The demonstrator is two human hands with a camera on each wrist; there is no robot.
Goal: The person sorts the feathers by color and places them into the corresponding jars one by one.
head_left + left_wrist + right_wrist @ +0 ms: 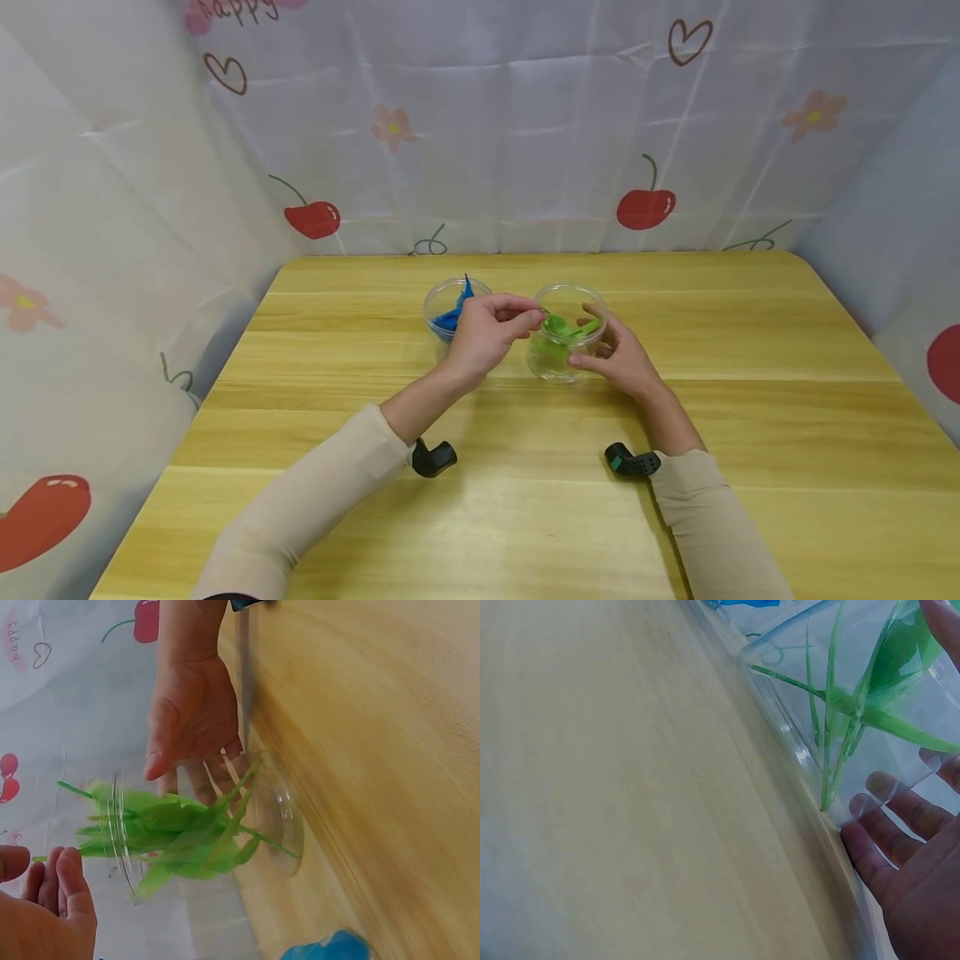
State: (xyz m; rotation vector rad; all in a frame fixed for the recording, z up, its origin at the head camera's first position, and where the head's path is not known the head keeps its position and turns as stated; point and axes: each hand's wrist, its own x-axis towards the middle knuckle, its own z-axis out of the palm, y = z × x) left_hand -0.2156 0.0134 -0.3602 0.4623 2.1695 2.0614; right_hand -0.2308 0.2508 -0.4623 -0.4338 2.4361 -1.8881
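Two clear plastic cups stand side by side in the middle of the wooden table. The right cup holds green feathers; the left cup holds blue feathers. My left hand reaches over the right cup's rim and pinches the end of a green feather. My right hand curls round the right cup's side, thumb in front. In the left wrist view the green feathers fan out of the cup beside my right hand. Right-hand fingers show through the cup wall.
A white curtain printed with cherries, hearts and flowers closes in the table at the back and both sides. Black wrist cameras sit under both sleeves. Bare wood lies in front of the cups and to their right.
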